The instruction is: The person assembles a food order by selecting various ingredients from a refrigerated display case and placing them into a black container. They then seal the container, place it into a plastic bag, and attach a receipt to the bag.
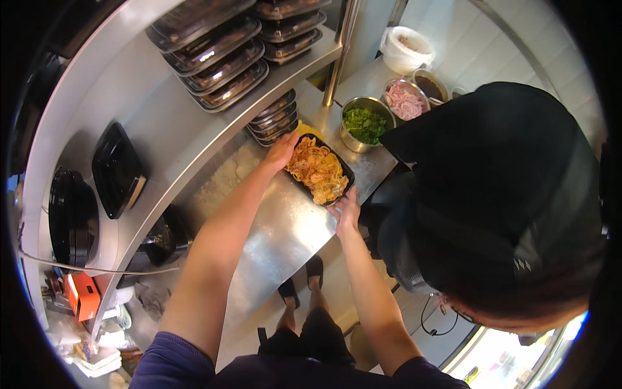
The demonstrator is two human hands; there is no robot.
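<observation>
A black takeaway container (346, 174) full of orange-brown noodles (316, 167) is tilted between my hands over the steel counter. My left hand (283, 151) grips its far left edge, thumb side along the rim. At the near right corner my right hand (346, 209) holds it, fingers partly hidden under the base. Just beyond my left hand stands a stack of lidded, filled containers (275, 120). Some yellow food (310, 129) shows past the container's far edge; what it lies in is hidden.
A steel bowl of chopped greens (364, 125), a bowl of pink sliced food (405, 100) and a white tub (407, 50) stand far right. Lidded containers (223, 61) and an empty black tray (118, 170) sit on the shelf (155, 139). A person in a black cap (499, 188) is close on the right.
</observation>
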